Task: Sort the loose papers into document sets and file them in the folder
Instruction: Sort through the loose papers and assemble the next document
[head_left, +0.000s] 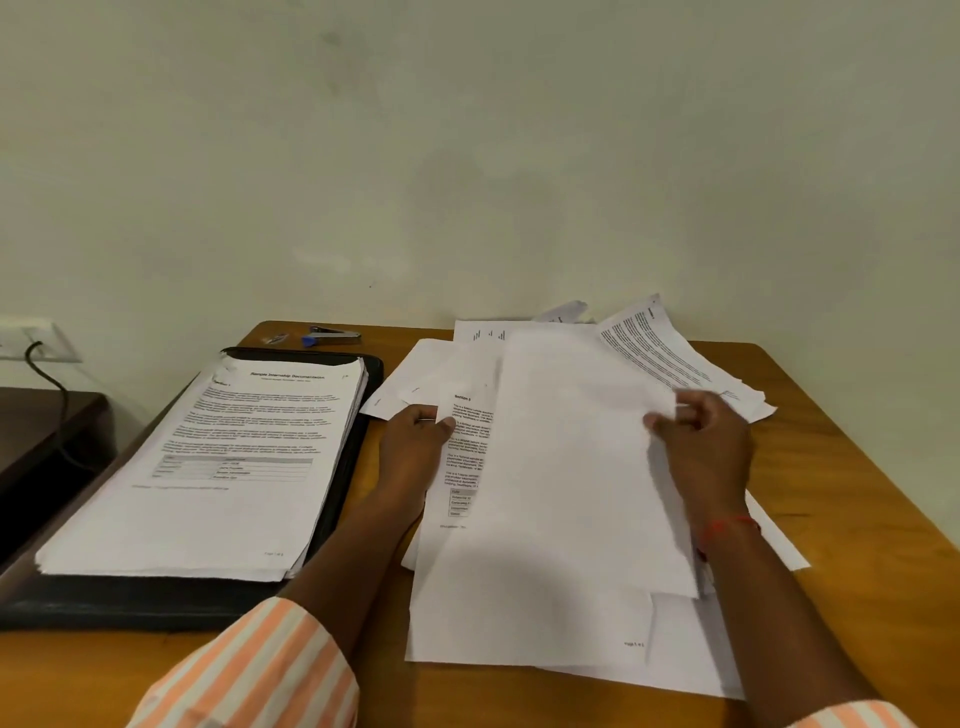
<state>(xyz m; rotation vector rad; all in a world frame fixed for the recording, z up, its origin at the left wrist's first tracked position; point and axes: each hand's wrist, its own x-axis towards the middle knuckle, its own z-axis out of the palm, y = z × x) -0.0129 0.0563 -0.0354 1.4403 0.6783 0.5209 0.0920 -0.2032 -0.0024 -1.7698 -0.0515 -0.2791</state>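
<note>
Loose papers (670, 358) spread on counter (857, 493), right of open folder (156, 603); blank sheet (571, 467) pinched at right edge by right hand (701, 441), thumb and fingers closed on it; printed page (462, 447) beneath gripped at left edge by left hand (410, 447); long axis pointed away from body; folder, sorted stack (218, 467) on it, nearer left hand.

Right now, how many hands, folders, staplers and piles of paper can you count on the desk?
Hands: 2, left hand, right hand
Folders: 1, black folder
Staplers: 1, stapler
Paper piles: 2, neat stack, loose heap
Total: 6
</note>
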